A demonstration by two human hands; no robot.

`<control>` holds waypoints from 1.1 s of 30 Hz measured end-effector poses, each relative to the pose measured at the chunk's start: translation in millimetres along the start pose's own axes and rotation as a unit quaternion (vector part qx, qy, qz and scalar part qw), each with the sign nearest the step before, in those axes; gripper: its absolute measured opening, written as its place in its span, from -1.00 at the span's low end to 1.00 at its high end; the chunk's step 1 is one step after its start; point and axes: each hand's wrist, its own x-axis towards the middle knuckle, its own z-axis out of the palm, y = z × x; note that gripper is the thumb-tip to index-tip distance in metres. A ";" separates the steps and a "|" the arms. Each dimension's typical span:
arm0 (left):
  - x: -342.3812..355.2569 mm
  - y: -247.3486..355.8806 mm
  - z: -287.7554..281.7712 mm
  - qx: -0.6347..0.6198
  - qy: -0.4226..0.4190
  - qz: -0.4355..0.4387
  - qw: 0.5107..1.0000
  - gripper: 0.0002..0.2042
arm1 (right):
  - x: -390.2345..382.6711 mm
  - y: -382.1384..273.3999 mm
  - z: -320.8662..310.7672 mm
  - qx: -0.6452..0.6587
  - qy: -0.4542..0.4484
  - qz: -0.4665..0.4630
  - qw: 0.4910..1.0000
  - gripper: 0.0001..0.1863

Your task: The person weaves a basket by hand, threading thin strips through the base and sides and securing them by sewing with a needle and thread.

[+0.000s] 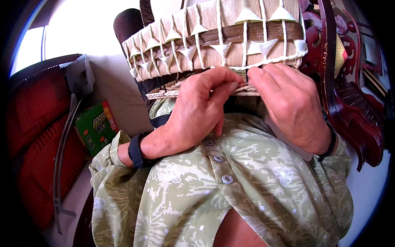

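A woven basket (230, 53) of pale flat strips lies across my lap at the top of the view, with a brown band (263, 31) and white twisted cords and folded triangles around its side. Below it runs a separate braided edge (164, 94), joined by a few short dark ties (163, 84). My left hand (199, 109) is closed, thumb and forefinger pinched at this edge. Close beside it my right hand (288, 101) is closed too, its fingertips pinched at the same spot. A short dark strip (247, 75) shows between the fingertips; what each hand grips is too small to tell.
Carved dark red wooden furniture (329, 61) stands close at the right. A green and red box (96, 125) sits on the floor at the left, near a grey strap-like piece (61, 164) and red ribbed furniture (45, 173). A patterned shirt (247, 164) covers my front.
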 end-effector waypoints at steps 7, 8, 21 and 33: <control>1.4 -4.2 -3.8 -0.024 -0.015 -0.008 1.000 -0.80 | 3.0 -3.0 -5.0 -0.084 -0.083 -0.003 0.993 -0.92; 2.0 -4.8 -5.0 -0.019 -0.020 -0.006 1.000 -0.80 | 3.3 -3.9 -4.9 -0.088 -0.085 -0.003 0.993 -0.92; -4.5 -2.5 -22.7 0.367 0.098 0.271 0.885 -0.84 | 3.9 0.9 15.6 -0.012 0.055 -0.025 0.998 -0.83; -3.1 -5.2 -16.2 0.304 0.054 0.175 0.935 -0.85 | -1.5 -2.9 7.1 -0.085 0.005 -0.022 0.996 -0.87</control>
